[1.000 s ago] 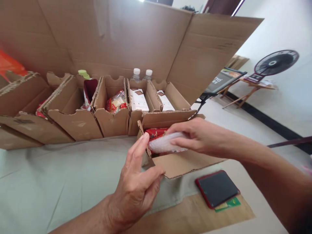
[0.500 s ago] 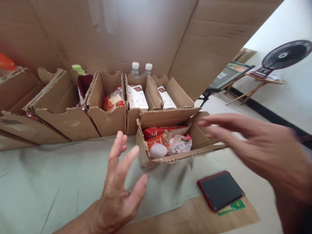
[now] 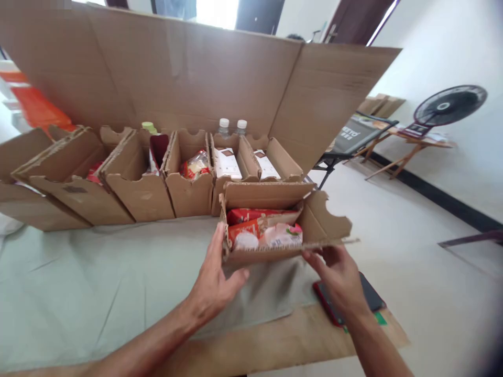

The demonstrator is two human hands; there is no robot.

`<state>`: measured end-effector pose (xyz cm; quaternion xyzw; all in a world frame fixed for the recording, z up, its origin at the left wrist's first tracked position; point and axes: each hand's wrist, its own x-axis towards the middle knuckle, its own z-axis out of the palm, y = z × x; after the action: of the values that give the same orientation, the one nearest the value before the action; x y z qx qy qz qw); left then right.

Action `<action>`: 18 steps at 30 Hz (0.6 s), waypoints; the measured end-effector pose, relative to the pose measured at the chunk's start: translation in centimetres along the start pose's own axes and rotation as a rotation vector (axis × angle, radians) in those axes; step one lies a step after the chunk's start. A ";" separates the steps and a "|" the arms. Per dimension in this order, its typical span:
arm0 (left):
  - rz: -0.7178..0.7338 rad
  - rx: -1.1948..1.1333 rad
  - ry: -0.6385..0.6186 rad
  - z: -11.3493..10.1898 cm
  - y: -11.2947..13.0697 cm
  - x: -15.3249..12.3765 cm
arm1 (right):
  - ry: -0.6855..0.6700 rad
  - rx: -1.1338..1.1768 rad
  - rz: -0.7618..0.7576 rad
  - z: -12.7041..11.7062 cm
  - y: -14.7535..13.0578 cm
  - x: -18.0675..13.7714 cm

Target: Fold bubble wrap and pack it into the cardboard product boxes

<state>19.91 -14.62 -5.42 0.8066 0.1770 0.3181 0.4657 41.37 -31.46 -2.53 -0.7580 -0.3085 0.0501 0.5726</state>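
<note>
A small open cardboard box (image 3: 271, 254) stands near the table's front edge. Inside it lie a red packet (image 3: 251, 214), an orange packet (image 3: 240, 229), a white round item (image 3: 245, 241) and a white wrapped snack (image 3: 282, 235). My left hand (image 3: 215, 283) grips the box's front left corner, thumb on the front wall. My right hand (image 3: 338, 275) holds the box's front right flap from below, fingers curled on the cardboard edge.
A row of open cardboard boxes (image 3: 137, 193) with snacks and cartons stands behind, two water bottles (image 3: 231, 126) at the back. A tall cardboard sheet (image 3: 188, 73) rises behind them. A red-cased phone (image 3: 369, 298) lies under my right wrist. A fan (image 3: 448, 107) stands far right.
Both hands were lifted off and spread above the box half a second ago; now they have come down and closed on its front corners. The white item was put in earlier.
</note>
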 end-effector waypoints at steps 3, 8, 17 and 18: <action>-0.130 -0.032 0.098 -3.6 -0.5 -6.4 | 0.045 -0.075 -0.110 2.4 -1.6 -5.5; -0.423 0.111 0.403 -13.2 -0.5 -10.7 | -0.196 0.065 -0.238 12.0 -7.7 -7.0; -0.299 -0.064 0.353 -11.7 1.1 -6.6 | -0.066 0.035 -0.107 11.2 -6.3 -5.8; -0.346 -0.072 0.340 -11.4 0.8 -8.1 | -0.074 0.020 -0.102 10.8 -6.0 -6.8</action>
<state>6.28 -12.48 -3.38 0.6818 0.3769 0.3710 0.5054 28.79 -25.11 -2.66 -0.7330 -0.3670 0.0522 0.5703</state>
